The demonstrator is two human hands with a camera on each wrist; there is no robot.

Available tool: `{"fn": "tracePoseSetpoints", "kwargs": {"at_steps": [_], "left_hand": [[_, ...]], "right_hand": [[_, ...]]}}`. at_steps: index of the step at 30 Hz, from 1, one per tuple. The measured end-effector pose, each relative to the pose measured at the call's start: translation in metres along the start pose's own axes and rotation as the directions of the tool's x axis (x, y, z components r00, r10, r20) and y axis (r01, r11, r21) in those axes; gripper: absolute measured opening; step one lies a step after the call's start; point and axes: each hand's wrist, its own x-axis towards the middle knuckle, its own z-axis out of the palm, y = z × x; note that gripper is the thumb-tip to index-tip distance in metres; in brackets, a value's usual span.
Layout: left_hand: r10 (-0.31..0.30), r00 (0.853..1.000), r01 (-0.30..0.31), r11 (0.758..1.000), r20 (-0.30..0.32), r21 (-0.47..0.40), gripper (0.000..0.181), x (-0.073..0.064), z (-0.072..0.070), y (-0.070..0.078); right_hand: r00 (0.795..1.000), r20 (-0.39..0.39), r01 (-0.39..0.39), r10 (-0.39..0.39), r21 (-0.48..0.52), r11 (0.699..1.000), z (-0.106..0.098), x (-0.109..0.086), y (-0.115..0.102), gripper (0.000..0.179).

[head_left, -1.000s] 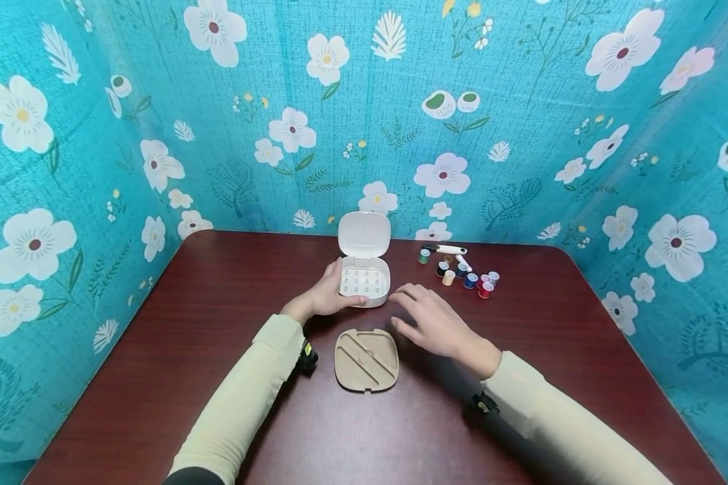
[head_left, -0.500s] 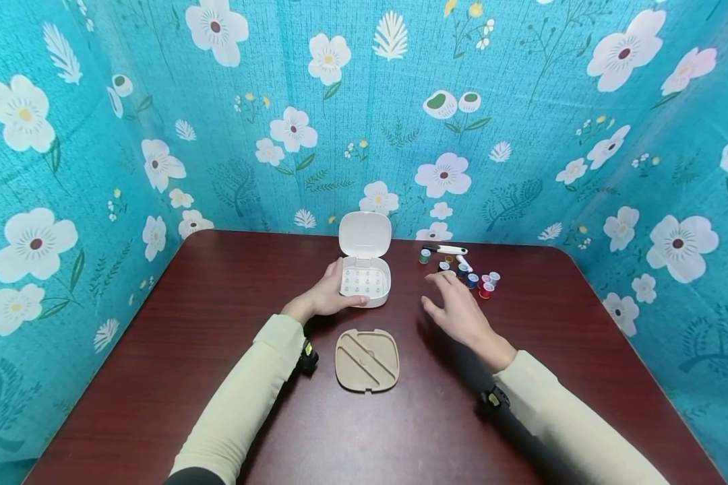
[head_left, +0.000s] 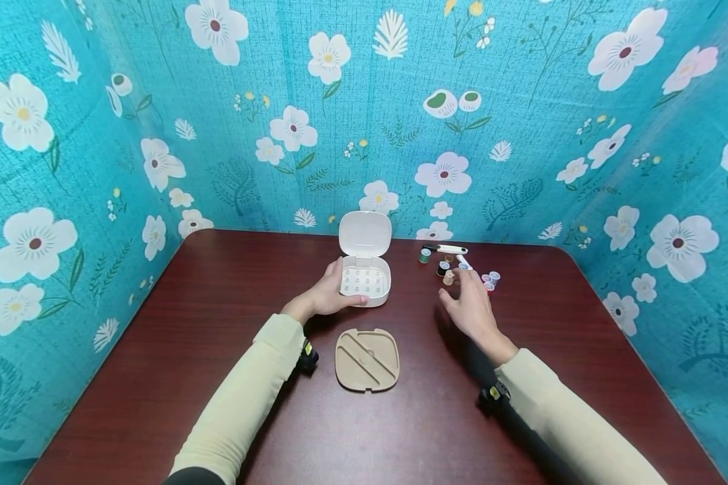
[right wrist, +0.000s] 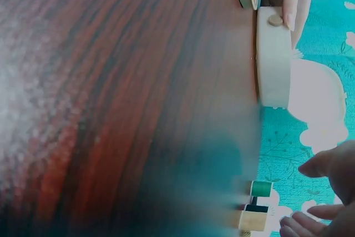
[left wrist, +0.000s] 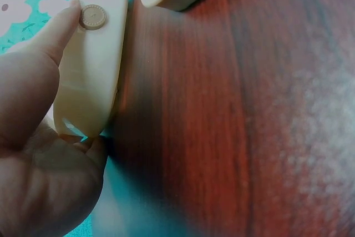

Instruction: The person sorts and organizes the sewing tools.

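Note:
A small white sewing box [head_left: 373, 302] stands with its lid [head_left: 365, 234] raised, showing rows of pegs inside. My left hand [head_left: 326, 295] grips its left side, the thumb along the front near a round beige button [left wrist: 93, 17]. Over at the thread spools, my right hand [head_left: 473, 311] hovers with thumb and fingers apart. Its fingertips come right beside a beige thread spool [head_left: 449, 277]; in the right wrist view that spool [right wrist: 253, 221] stands just off the fingers, and nothing lies between them. Black [head_left: 442, 268] and green [head_left: 425, 256] spools stand behind. The right hand partly hides the other spools.
A beige grooved tray [head_left: 367, 360] lies on the dark wooden table [head_left: 230, 269] in front of the box. Behind the spools lies a white-and-black slim tool [head_left: 449, 249]. White spools [head_left: 494, 277] sit right of my right hand. A blue floral cloth [head_left: 249, 135] hangs behind the table.
My right hand has moved right, from beside the sewing box to the thread spools, and now covers some of them. The left hand and the box have stayed put.

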Motion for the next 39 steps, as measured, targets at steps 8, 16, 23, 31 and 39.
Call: {"fn": "tracePoseSetpoints", "kwargs": {"at_steps": [8,16,23,31,39], "left_hand": [[0.0,1.0,0.0,1.0,-0.005,-0.011,0.118,0.0,0.0,-0.001],[0.013,1.0,-0.013,1.0,-0.011,-0.012,0.119,0.001,0.0,0.0],[0.004,1.0,-0.004,1.0,-0.012,-0.015,0.119,-0.001,0.001,0.0],[0.01,1.0,-0.01,1.0,-0.009,-0.022,0.119,-0.001,0.001,0.0],[0.022,1.0,-0.022,0.999,-0.012,-0.029,0.12,0.001,0.001,0.0]], "right_hand": [[0.991,-0.06,-0.118,0.123,0.081,0.99,0.008,0.011,0.01,0.047],[0.969,-0.04,-0.233,0.242,0.158,0.96,0.014,0.019,0.013,0.048],[0.927,0.016,-0.365,0.374,0.257,0.895,0.018,0.022,0.013,0.049],[0.912,-0.024,-0.388,0.41,0.28,0.878,0.025,0.028,0.017,0.042],[0.897,-0.07,-0.4,0.436,0.292,0.869,0.031,0.035,0.022,0.033]]}}
